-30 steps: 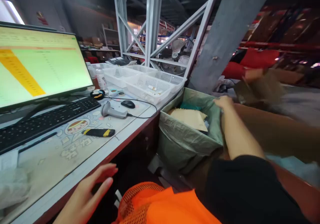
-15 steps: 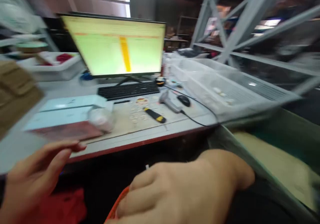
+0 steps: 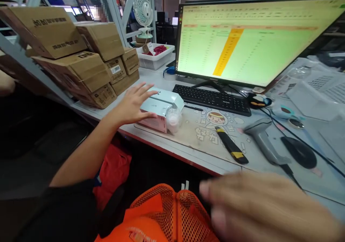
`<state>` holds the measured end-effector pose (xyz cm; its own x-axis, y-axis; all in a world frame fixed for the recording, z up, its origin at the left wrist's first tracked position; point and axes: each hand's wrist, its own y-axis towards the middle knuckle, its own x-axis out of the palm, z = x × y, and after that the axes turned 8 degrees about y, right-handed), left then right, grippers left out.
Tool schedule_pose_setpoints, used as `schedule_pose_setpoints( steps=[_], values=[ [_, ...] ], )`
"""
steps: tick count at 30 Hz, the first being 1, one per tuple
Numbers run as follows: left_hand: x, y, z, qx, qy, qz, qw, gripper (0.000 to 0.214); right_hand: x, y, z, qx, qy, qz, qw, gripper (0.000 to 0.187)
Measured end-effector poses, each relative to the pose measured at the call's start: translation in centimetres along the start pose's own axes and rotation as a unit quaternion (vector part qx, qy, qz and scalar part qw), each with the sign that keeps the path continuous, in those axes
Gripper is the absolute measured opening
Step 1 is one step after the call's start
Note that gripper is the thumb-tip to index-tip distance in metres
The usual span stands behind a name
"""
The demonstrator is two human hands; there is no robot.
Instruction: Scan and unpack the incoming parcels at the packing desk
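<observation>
Left hand point(image 3: 136, 107) has its fingers spread by the left end of the pale blue box point(image 3: 164, 98), can't tell if they're touching, probably that wide to suit the box. It's sitting near the front edge of the counter point(image 3: 154, 78), likely for easy reach, same as the black-and-yellow cutter point(image 3: 231, 146) to its right. Right hand point(image 3: 266, 202) is near right, too blurry to tell what its fingers are doing.

box point(image 3: 159, 108) right end: plastic bundle point(image 3: 174, 120) blocks | gap: mat point(image 3: 191, 127) toward cutter point(image 3: 231, 145) | left: cartons point(image 3: 78, 69)
</observation>
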<state>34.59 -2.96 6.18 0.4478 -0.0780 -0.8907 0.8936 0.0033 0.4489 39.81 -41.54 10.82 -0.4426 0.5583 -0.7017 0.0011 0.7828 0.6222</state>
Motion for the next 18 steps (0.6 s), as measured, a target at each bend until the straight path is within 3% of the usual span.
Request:
schedule_pose_setpoints(
  steps=[4, 8, 11, 13, 18],
  values=[
    [2.3, 0.9, 0.2, 0.006, 0.081, -0.092, 0.992, 0.098, 3.4, 2.4, 7.8, 0.079, -0.034, 0.066, 0.994, 0.041],
    [2.7, -0.1, 0.7, -0.001, 0.116, -0.098, 0.989, 0.1, 8.9, 4.5, 13.8, 0.107, -0.069, 0.024, 0.992, 0.047],
    [2.1, -1.6, 1.2, 0.007, 0.121, -0.09, 0.989, 0.094, 11.8, 4.6, 15.0, 0.096, -0.104, 0.012, 0.99, 0.04],
    [1.8, -2.8, 1.5, 0.009, 0.118, -0.075, 0.99, 0.087, 12.6, 3.9, 15.1, 0.109, -0.115, 0.012, 0.987, 0.031],
    [1.8, -5.9, 1.9, -0.007, 0.078, 0.0, 0.997, 0.067, 10.6, 0.4, 15.9, 0.257, -0.118, 0.009, 0.959, 0.03]
  ],
)
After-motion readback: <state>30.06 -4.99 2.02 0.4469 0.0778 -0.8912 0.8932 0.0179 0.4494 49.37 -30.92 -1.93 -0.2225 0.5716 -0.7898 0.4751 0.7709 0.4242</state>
